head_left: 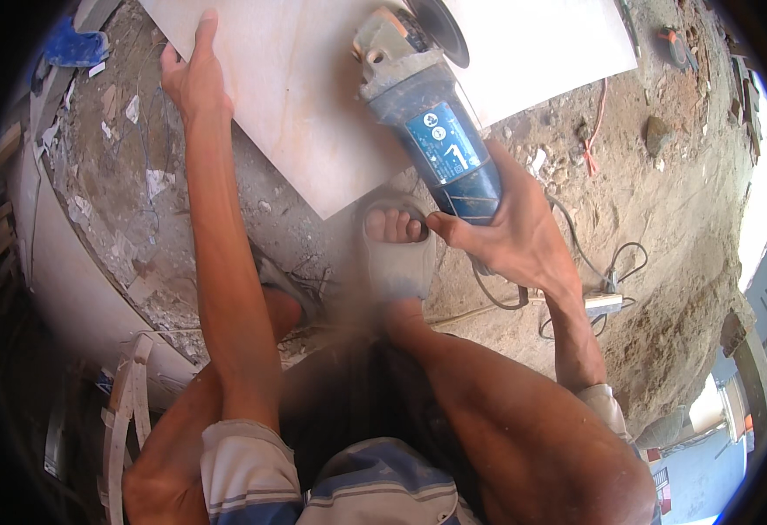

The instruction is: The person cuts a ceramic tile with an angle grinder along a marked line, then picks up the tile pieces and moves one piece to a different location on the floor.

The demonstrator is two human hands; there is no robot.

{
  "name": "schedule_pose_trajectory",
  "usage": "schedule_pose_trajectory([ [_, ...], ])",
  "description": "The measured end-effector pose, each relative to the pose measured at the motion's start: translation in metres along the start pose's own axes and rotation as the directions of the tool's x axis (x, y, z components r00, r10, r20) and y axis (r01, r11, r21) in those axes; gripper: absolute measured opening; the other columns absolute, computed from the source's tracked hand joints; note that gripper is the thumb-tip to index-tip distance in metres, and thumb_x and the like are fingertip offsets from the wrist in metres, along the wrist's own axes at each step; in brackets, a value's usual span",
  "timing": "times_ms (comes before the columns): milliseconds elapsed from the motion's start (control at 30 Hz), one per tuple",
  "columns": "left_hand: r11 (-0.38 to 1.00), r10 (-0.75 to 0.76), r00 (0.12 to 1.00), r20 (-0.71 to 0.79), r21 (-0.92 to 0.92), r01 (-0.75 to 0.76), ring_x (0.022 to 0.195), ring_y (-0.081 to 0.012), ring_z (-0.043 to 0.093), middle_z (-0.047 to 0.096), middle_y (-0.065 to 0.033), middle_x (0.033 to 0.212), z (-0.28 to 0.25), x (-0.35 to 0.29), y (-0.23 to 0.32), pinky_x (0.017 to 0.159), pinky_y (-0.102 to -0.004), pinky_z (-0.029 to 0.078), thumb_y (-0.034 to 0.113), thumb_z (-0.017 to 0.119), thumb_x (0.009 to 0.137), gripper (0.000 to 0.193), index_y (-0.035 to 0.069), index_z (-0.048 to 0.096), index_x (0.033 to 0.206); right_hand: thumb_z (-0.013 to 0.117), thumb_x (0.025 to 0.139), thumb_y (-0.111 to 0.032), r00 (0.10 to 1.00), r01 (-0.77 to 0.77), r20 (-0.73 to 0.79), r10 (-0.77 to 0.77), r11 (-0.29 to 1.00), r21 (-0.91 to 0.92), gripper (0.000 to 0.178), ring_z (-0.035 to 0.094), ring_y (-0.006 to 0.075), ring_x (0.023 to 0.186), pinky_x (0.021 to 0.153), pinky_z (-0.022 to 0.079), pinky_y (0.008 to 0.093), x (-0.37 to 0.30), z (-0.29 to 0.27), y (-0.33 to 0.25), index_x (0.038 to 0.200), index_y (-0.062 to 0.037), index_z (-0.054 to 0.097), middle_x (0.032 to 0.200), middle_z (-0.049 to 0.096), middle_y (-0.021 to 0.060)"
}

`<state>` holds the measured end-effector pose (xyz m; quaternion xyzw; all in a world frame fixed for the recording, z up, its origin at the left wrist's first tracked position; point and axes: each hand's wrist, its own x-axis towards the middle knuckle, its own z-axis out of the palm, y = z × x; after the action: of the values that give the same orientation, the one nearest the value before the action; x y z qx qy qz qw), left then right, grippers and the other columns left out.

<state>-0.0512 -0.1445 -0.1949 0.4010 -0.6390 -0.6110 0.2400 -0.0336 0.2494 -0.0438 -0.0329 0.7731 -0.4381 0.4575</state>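
Observation:
My right hand (523,223) is wrapped round the rear body of a blue angle grinder (445,144), which is coated in dust. The grinder's dark cutting disc (445,33) stands at the far end, over a large pale tile (287,122). Whether the disc touches the tile I cannot tell. At the tile's left edge my left hand (198,83) grips it, thumb on top and fingers at the side. One corner of the tile points toward me, just in front of my sandalled right foot (397,249).
Rubble and broken chips cover the dirt floor (130,210). A power cable runs from the grinder to a white socket strip (602,304) at the right. A tape measure (679,51), a stone (659,136) and a red cord (592,153) lie right. Blue cloth (76,45) lies far left.

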Motion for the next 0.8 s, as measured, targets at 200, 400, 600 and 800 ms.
schedule_pose_trajectory([
  [200, 1.000, 0.006, 1.000, 0.004, 0.009, -0.006, 0.119, -0.0307, 0.076, 0.073, -0.0214, 0.140, -0.004, 0.006, -0.007, 0.100, -0.0431, 0.066, 0.026, 0.096, 0.094, 0.078, -0.009, 0.057, 0.151, 0.093, 0.079, -0.034, 1.000, -0.023, -0.011, 0.023, 1.000, -0.002, 0.081, 0.078, 0.0280, 0.096, 0.087, 0.064, 0.0423, -0.006, 0.000, 0.003, 0.141, 0.0078, 0.064, 0.107, 0.079, 0.0182],
  [400, 1.000, 0.008, 1.000, 0.004, 0.005, -0.008, 0.122, -0.0312, 0.075, 0.072, -0.0221, 0.141, -0.004, 0.007, -0.009, 0.102, -0.0435, 0.065, 0.026, 0.097, 0.093, 0.082, -0.010, 0.054, 0.154, 0.093, 0.080, -0.033, 1.000, -0.021, -0.014, 0.022, 1.000, 0.019, 0.077, 0.077, 0.0260, 0.095, 0.086, 0.063, 0.0409, -0.011, 0.001, 0.007, 0.140, 0.0061, 0.064, 0.105, 0.079, 0.0162],
  [600, 1.000, 0.004, 1.000, -0.020, 0.017, -0.004, 0.123, -0.0320, 0.075, 0.071, -0.0238, 0.143, -0.005, 0.010, -0.010, 0.103, -0.0435, 0.065, 0.027, 0.098, 0.092, 0.089, -0.012, 0.050, 0.157, 0.091, 0.081, -0.031, 0.998, 0.054, -0.031, -0.054, 0.999, -0.002, 0.072, 0.080, 0.0325, 0.094, 0.086, 0.065, 0.0444, -0.014, 0.002, 0.013, 0.136, 0.0082, 0.063, 0.105, 0.080, 0.0234],
  [800, 1.000, 0.001, 1.000, -0.015, 0.024, 0.000, 0.125, -0.0329, 0.074, 0.069, -0.0253, 0.145, -0.005, 0.011, -0.011, 0.104, -0.0433, 0.065, 0.027, 0.098, 0.091, 0.095, -0.014, 0.046, 0.159, 0.090, 0.083, -0.030, 0.996, 0.083, -0.038, -0.084, 0.996, -0.013, 0.069, 0.082, 0.0350, 0.093, 0.086, 0.067, 0.0454, -0.019, 0.001, 0.018, 0.133, 0.0089, 0.063, 0.106, 0.080, 0.0267],
])
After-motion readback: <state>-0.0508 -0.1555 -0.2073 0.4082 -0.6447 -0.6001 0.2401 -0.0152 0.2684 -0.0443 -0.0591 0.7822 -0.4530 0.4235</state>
